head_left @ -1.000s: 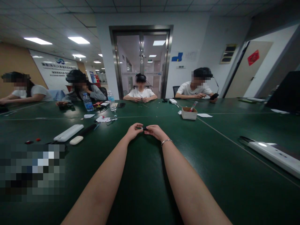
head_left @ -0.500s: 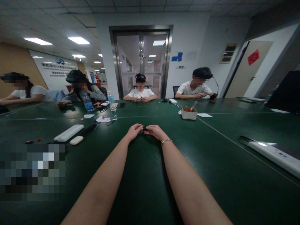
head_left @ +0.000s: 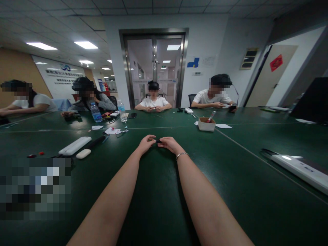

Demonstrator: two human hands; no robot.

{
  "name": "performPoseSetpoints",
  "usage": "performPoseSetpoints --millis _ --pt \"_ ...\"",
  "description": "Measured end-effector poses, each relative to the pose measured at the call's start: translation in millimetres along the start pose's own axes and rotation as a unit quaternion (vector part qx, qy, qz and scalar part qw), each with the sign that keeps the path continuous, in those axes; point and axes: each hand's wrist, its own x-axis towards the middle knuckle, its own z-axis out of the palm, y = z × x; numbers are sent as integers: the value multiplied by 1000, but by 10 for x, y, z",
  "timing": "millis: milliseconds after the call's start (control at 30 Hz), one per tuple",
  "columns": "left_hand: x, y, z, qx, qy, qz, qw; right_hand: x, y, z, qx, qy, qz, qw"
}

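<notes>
Both forearms stretch forward over the green table [head_left: 159, 191], and the hands meet near its middle. A small dark object [head_left: 158, 141] with a shiny left end lies between the fingertips; it is too small to name. My right hand [head_left: 169, 144] is closed in a pinch on its dark part, a silver bracelet [head_left: 181, 154] at the wrist. My left hand [head_left: 147, 144] is also closed, its thumb and fingertips at the shiny left end. The fingers hide much of the object.
To the left lie a long white case [head_left: 75, 146], a small white oval case [head_left: 83, 153] and red bits [head_left: 41, 153]. Farther off stand water bottles [head_left: 96, 112] and a small box [head_left: 206, 124]. A white device [head_left: 297, 167] lies right. Several people sit around the table.
My hands stay almost in place around the small dark object; the left fingers shift very slightly. Across the table, the right-hand person's hands have moved a little.
</notes>
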Motion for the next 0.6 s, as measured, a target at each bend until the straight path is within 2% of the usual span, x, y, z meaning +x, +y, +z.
performPoseSetpoints --millis 133,333,600 --pt "-14 13 -13 -5 -1 15 1000 -6 -7 6 5 2 0 1000" --pt "-23 68 6 -20 -4 -15 1000 -6 -3 9 5 4 1 1000" --pt "14 -3 18 -5 1 -17 1000 3 0 7 6 3 1 1000"
